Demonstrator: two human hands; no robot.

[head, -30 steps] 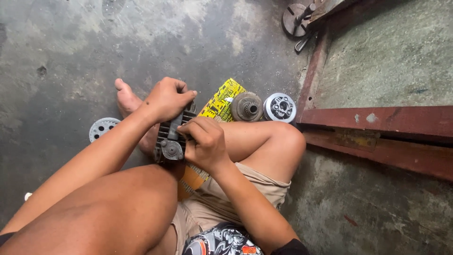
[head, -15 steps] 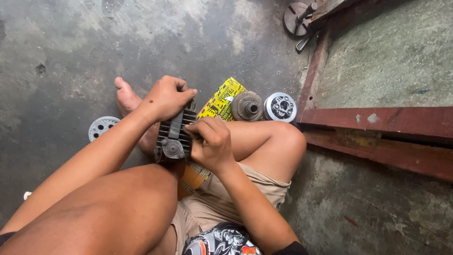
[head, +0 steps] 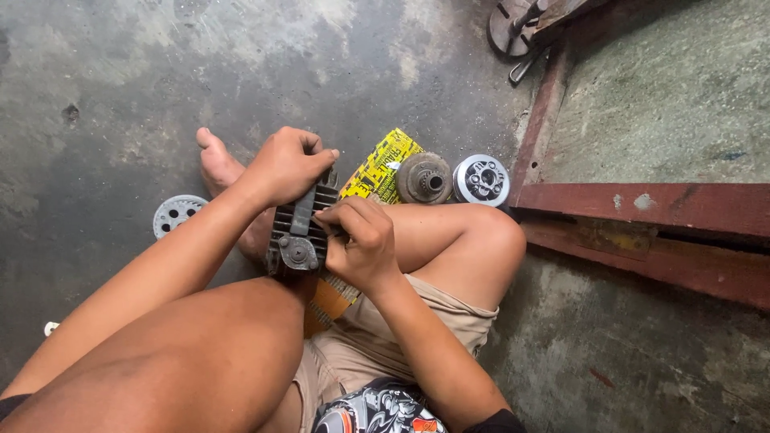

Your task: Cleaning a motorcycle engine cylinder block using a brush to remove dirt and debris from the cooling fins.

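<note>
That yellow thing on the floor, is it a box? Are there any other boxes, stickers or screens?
Yellow package: flat and rectangular with black print, lying on the concrete floor under the person's legs, beside a round metal part. Its lower end looks orange.
No other packages, signs or screens show.

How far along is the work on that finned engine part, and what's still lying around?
Done: nothing shows as finished. In hand: the left hand grips the top of the finned part, and the right hand works at its side. Left: a rusty hub, a silver hub and a holed disc lie untouched on the floor.
</note>
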